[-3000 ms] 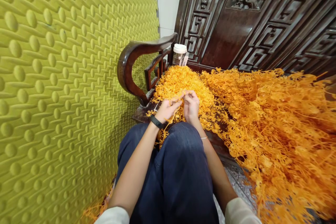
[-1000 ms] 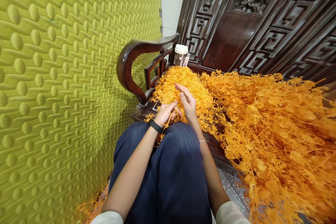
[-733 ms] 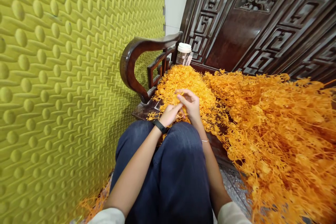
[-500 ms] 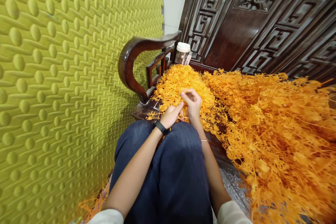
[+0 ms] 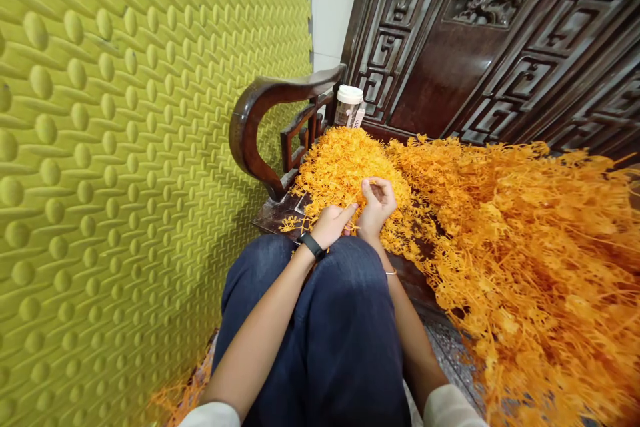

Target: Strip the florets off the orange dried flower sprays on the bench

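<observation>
My left hand (image 5: 334, 224), with a dark band at its wrist, is above my knees. Its thumb and fingers are pinched on an orange plastic sprig, of which only a bit shows by the fingertips. Close on its right is my right hand (image 5: 378, 210), fingers curled and thumb drawn toward the index finger; whatever it may hold blends into the orange behind. Just beyond both hands lies a heap of small orange plastic sprigs (image 5: 345, 160) on the dark wooden bench (image 5: 273, 215).
A larger mass of orange plastic foliage (image 5: 540, 247) spreads along the right. A white-lidded clear jar (image 5: 349, 105) stands in the bench corner, near the curved armrest (image 5: 245, 123). Yellow textured matting (image 5: 125, 147) fills the left. A carved wooden backrest (image 5: 440, 73) rises behind.
My right hand has shifted slightly right and away from the left, its fingers more curled. The left hand has moved a little right too. The whole view has shifted slightly.
</observation>
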Demonstrator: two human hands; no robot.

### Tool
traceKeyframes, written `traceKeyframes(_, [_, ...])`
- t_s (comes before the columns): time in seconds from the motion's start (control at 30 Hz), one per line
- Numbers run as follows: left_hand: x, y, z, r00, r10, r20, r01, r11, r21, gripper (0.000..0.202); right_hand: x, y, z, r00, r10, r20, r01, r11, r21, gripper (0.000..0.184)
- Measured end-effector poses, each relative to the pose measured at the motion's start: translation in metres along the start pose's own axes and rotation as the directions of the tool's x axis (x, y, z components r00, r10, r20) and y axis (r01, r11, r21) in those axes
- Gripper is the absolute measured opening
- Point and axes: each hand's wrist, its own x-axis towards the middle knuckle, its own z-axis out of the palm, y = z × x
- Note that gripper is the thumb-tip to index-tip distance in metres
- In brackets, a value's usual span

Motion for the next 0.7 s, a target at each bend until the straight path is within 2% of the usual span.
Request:
traceKeyframes(0.33, [-0.002,0.002,-0.001,1.0,0.029,-0.001,-0.029,0.998,0.062,0.055,0.002,0.003,0.0,0.996,-0.037,-0.083,0.039,0.999,0.026,0.012])
traceKeyframes(0.4, [-0.005,0.0,-0.001,0.999,0.027,-0.028,-0.025,0.998,0.065,0.055,0.01,0.006,-0.005,0.984,-0.033,-0.175,0.038,0.999,0.026,0.013])
traceKeyframes(0.5, [-0.011,-0.005,-0.002,0.994,0.003,-0.11,0.004,0.998,0.066,0.054,0.02,0.007,-0.01,0.941,-0.06,-0.332,0.064,0.998,-0.001,0.013])
traceKeyframes(0.53, [-0.012,-0.006,-0.002,0.992,-0.005,-0.124,0.013,0.998,0.062,0.054,0.022,0.006,-0.011,0.939,-0.099,-0.33,0.095,0.995,-0.029,0.013])
traceKeyframes(0.63, [-0.013,-0.007,-0.002,0.994,-0.006,-0.11,0.009,1.0,0.025,0.054,0.019,0.003,-0.008,0.951,-0.229,-0.206,0.21,0.971,-0.113,0.016])
traceKeyframes(0.7, [-0.011,-0.006,-0.002,0.996,0.01,-0.088,-0.01,1.0,0.002,0.054,0.017,0.003,-0.005,0.959,-0.252,-0.133,0.233,0.962,-0.145,0.021])
